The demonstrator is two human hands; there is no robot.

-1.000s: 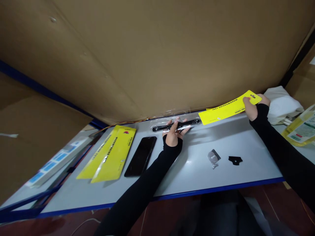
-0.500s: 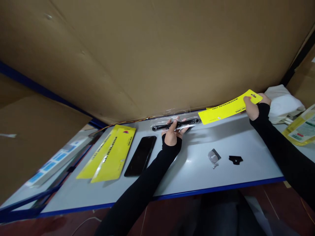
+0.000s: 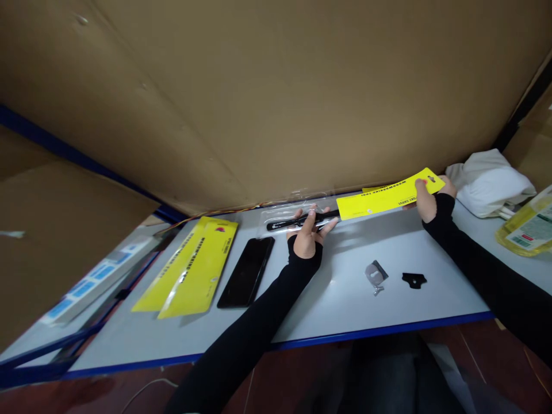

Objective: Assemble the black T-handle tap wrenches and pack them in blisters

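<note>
My left hand [image 3: 305, 241] is closed around a black spokeshave [image 3: 279, 224] that lies in a clear plastic blister [image 3: 269, 214]. My right hand [image 3: 426, 206] pinches the right end of a yellow backing card [image 3: 373, 201] printed "WOODWORKING TOOL". The card's left end covers the right tip of the spokeshave; whether it is inside the plastic I cannot tell. Nearer to me on the table lie a grey metal blade [image 3: 373, 271] with a small silver screw [image 3: 378, 290] by it, and a black shaped plate [image 3: 414, 280] with a hole.
Two yellow packages [image 3: 196, 276] overlap at the left, beside a black phone [image 3: 245, 273]. A white cloth bundle [image 3: 489, 181] and a bottle of yellow liquid [image 3: 526, 230] stand at the right. Cardboard [image 3: 276, 103] walls the back; the table has a blue front edge [image 3: 345, 338].
My right hand has brought the yellow card left and slightly down, so it now overlaps the spokeshave's right end. My left hand has barely shifted and keeps its hold.
</note>
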